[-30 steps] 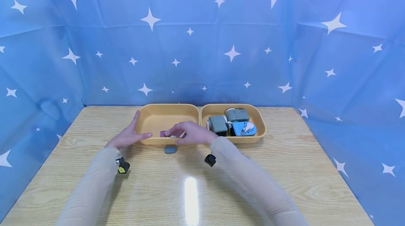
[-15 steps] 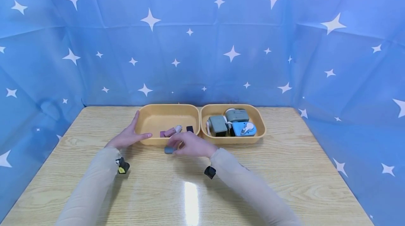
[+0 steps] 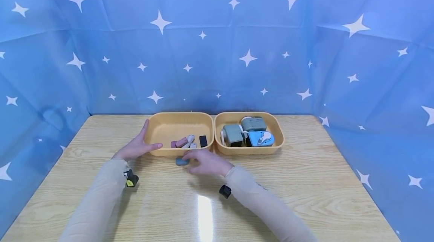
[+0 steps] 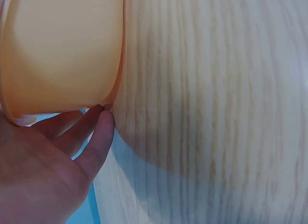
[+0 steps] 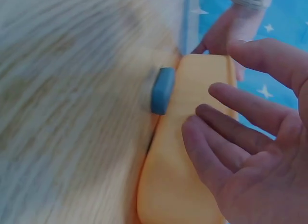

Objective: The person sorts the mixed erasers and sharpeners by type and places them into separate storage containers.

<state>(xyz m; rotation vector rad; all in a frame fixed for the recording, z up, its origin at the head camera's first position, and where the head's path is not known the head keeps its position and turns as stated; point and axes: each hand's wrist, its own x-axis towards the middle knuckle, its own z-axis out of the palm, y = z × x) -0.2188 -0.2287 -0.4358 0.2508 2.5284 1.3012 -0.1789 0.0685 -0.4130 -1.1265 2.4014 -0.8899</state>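
Note:
My left hand [image 3: 136, 145] rests at the left end of the left tan tray [image 3: 181, 114], thumb along the front and fingers fairly straight against the end wall. In the left wrist view its fingertips [image 4: 107, 113] touch the tray's corner. Just outside the front wall, a small grey-blue rounded block [image 3: 181, 162] lies on the table. My right hand [image 3: 209, 162] hovers beside it, fingers spread and holding nothing; the right wrist view shows a gap to the block. Inside the tray are a pink block [image 3: 181, 142], a purple piece [image 3: 173, 144], a whitish piece [image 3: 189, 140] and a black one [image 3: 203, 141].
The right tan tray [image 3: 219, 121] stands close against the left one. It holds two grey-green boxy things [image 3: 233, 134] and a blue box with a white crank [image 3: 260, 139]. Behind the wooden table [image 3: 176, 204] hangs a blue starry curtain [image 3: 217, 65].
My right hand has drawn out of the left tray toward the front, uncovering the small pieces there, then moved slightly right beside the grey-blue block. My left hand stays in place.

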